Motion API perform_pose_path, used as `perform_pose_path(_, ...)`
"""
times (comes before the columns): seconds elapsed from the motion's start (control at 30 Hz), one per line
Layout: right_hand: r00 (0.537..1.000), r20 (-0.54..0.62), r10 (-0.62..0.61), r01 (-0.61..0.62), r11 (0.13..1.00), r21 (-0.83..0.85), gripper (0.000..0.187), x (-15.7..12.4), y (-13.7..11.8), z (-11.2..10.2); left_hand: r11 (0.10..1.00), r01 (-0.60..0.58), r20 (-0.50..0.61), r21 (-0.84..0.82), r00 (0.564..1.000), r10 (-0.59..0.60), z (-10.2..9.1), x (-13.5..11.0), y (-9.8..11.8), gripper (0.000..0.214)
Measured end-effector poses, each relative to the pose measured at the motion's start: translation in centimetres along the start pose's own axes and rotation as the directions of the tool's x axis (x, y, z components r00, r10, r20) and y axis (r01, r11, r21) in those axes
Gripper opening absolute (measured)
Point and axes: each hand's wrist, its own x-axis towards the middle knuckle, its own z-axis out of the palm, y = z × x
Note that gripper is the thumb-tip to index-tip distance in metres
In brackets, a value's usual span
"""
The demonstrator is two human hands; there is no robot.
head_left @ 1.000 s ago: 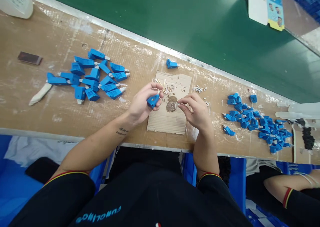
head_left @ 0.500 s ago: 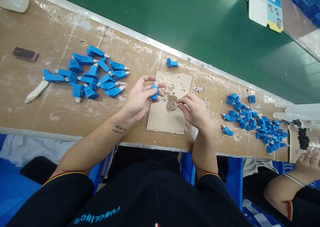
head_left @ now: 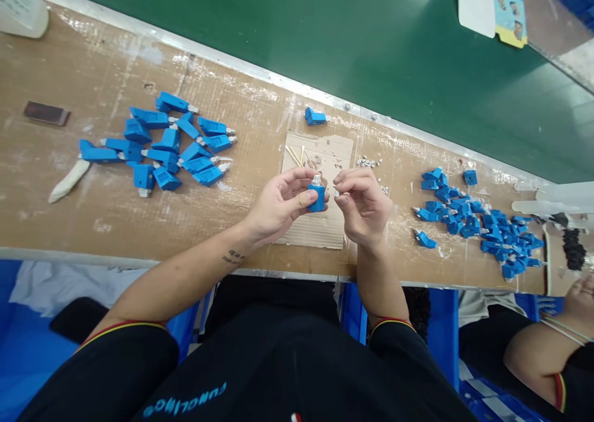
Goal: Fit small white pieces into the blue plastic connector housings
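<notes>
My left hand [head_left: 281, 206] is closed around a small blue plastic part [head_left: 316, 198], which stands upright with its whitish, stepped tip pointing up. Just to the right, my right hand [head_left: 365, 206] pinches a tiny whitish piece [head_left: 336, 193] between thumb and fingertips, a short gap away from the blue part. Both hands are over a sheet of corrugated cardboard [head_left: 310, 233]. Thin sticks [head_left: 295, 155] and brownish wet spots show on its upper half; the hands hide part of it.
Similar blue parts form one group to the left [head_left: 164, 140] and a denser heap to the right [head_left: 464, 215]. One blue part [head_left: 315, 117] lies beyond the cardboard. Small grey bits [head_left: 369, 162] are scattered beside it. A co-worker's arm [head_left: 542, 341] is at far right.
My right hand has lifted from the wet spot on the cardboard and tilted up, with a tiny piece in its pinch. The left hand has brought the blue part rightward and turned it upright.
</notes>
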Motion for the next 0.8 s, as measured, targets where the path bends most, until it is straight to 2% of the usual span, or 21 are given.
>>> perform_pose_path(0.2, 0.999, 0.018, -0.039, 0.039, 0.998, 0.042, 0.007, 0.05, -0.19, 0.29, 0.999, 0.027, 0.051, -0.022, 0.998, -0.026, 0.15, -0.12, 0.1, 0.057)
perform_pose_path(0.43, 0.998, 0.04, -0.047, 0.047, 0.999, 0.016, 0.01, 0.06, -0.38, 0.32, 1.0, 0.017, 0.033, 0.002, 0.999, -0.017, 0.21, -0.16, 0.1, 0.059)
perform_pose_path(0.57, 0.998, 0.058, -0.02, 0.023, 0.998, -0.052, 0.006, 0.06, -0.5, 0.18, 1.0, 0.012, 0.027, 0.016, 1.0, -0.013, 0.15, -0.13, 0.06, 0.058)
perform_pose_path(0.8, 0.995, 0.092, 0.042, -0.029, 0.99, -0.14, 0.012, 0.02, -0.57, -0.04, 1.0, 0.007, 0.005, 0.027, 1.0, -0.008, 0.29, -0.08, 0.11, 0.06)
